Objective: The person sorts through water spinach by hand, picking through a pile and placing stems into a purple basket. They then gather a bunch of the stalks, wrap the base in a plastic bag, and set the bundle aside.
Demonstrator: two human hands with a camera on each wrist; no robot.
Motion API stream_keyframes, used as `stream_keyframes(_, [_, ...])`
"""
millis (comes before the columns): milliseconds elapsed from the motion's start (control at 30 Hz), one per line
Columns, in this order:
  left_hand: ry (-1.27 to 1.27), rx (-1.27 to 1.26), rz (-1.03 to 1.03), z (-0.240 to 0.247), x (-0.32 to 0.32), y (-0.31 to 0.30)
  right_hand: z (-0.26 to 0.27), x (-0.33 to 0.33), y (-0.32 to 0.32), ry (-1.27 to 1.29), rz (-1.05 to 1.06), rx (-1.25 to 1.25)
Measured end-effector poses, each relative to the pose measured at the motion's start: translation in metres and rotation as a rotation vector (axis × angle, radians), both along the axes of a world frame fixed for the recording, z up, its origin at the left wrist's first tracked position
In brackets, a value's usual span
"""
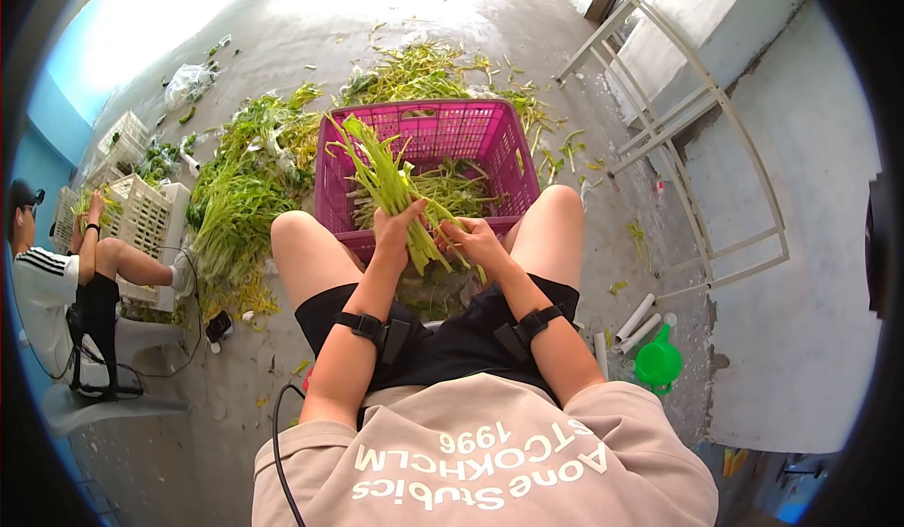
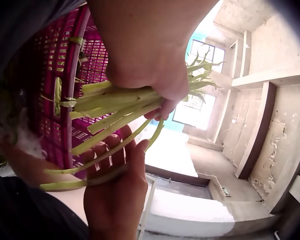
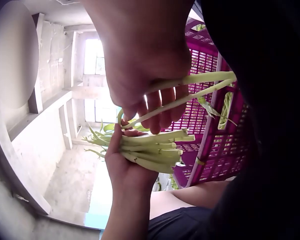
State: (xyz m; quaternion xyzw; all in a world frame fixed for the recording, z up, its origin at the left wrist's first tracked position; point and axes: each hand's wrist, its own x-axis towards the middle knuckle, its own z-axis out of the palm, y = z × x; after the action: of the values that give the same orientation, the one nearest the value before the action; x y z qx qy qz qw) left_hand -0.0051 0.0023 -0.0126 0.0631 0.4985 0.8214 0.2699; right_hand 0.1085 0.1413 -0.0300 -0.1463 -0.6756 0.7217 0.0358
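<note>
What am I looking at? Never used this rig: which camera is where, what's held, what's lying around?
No robot: a person works bare-handed. The wide picture is head-worn, looking down; the other two come from the left and right wrists.

The left hand grips a bunch of leafy green stalks. The right hand holds a few separate stalks beside it.

In front stands a pink crate with more stalks inside. Heaps of greens lie on the floor.

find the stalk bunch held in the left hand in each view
Head: stalk bunch, near centre, leafy end up-left.
Left wrist: stalk bunch, left of centre, cut ends left.
Right wrist: stalk bunch, just below centre, cut ends right.
Shared landmark: pink crate.
</note>
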Motion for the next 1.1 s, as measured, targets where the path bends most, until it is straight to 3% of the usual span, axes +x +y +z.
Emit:
stream_keyframes(200, [-0.007,-0.026,-0.022,-0.004,-0.002,-0.001,0.010,0.004,-0.005,-0.058,-0.105,-0.079])
stream_keyframes(367, [-0.026,-0.024,-0.008,-0.002,-0.003,-0.001,0.002,0.004,0.008,-0.090,-0.372,-0.192])
stream_keyframes(567, [-0.115,-0.031,-0.139,-0.001,0.004,0.001,0.019,0.006,0.003,-0.063,-0.322,-0.091])
stream_keyframes(700, [-0.162,0.024,-0.205,-0.004,0.009,0.004,0.020,0.002,-0.013,0.105,-0.205,-0.162])
stream_keyframes(833, [-0.146,0.038,-0.268,-0.004,0.008,0.002,0.018,0.002,-0.011,0.112,-0.223,-0.161])
stream_keyframes(900, [-0.123,0.041,-0.219,-0.001,0.010,0.001,0.023,0.006,-0.007,0.007,-0.229,-0.185])
stream_keyframes(1000, [-0.051,0.041,-0.110,0.001,0.008,0.001,0.024,0.004,-0.009,0.040,-0.328,-0.184])
stream_keyframes(1100, [0.006,0.022,-0.038,0.000,0.002,-0.001,0.026,0.007,-0.004,0.035,-0.293,-0.159])
